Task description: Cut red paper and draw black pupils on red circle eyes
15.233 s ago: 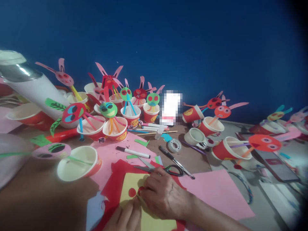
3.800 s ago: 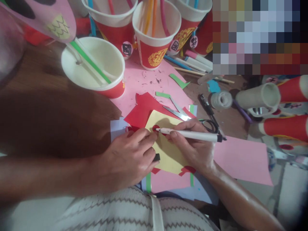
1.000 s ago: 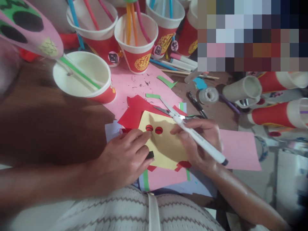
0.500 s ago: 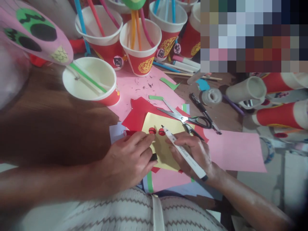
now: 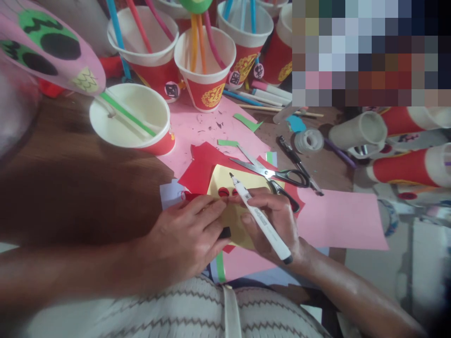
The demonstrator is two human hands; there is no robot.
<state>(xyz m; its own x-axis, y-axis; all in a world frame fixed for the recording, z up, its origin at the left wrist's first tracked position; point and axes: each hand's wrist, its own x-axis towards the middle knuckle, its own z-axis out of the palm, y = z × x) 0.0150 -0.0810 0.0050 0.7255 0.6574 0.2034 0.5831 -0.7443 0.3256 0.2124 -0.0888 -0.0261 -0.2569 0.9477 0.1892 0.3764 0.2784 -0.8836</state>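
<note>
My right hand (image 5: 275,220) grips a white marker (image 5: 262,220), its dark tip uncapped and pointing up and left above a pale yellow sheet (image 5: 220,176). Two small red paper circles with dark lines lie on the sheet: the left circle (image 5: 223,192) shows well, while the right circle (image 5: 235,192) is partly behind the marker and fingers. My left hand (image 5: 193,230) rests at the sheet's left side, fingertips by the circles. A black marker cap (image 5: 225,232) sticks out between its curled lower fingers.
Open scissors (image 5: 269,173) and a black pen (image 5: 298,162) lie just beyond the yellow sheet. Red paper (image 5: 199,164) and pink paper (image 5: 341,218) spread around it. Paper cups with straws, such as one cup (image 5: 206,89), stand at the back. A pink balloon (image 5: 81,65) leans in from the left.
My right hand has moved slightly left with the marker, whose tip has shifted up and left from beside the right circle. My left hand has stayed nearly still.
</note>
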